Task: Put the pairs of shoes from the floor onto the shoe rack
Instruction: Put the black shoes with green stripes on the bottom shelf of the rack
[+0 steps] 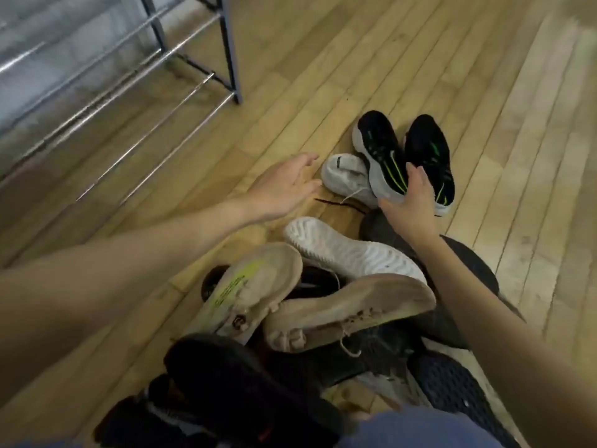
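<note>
The shoe rack (230,59) is standing well apart from our heap of shoes (349,305) on the floor. We are laying our right hand (410,205), fingers spread and nearly straight, on the black pair (381,147), likely to gather both heels; our left hand (284,185) is hovering open, empty.

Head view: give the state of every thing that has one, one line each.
Shoe rack: standing, no shoes on visible bars.
Black-and-green pair: upright on floor, side by side.
White shoe: on floor, against that pair.
Beige pair: tipped over on the pile.
Left hand: open, above floor.
Right hand: open, touching black-and-green pair.
</note>
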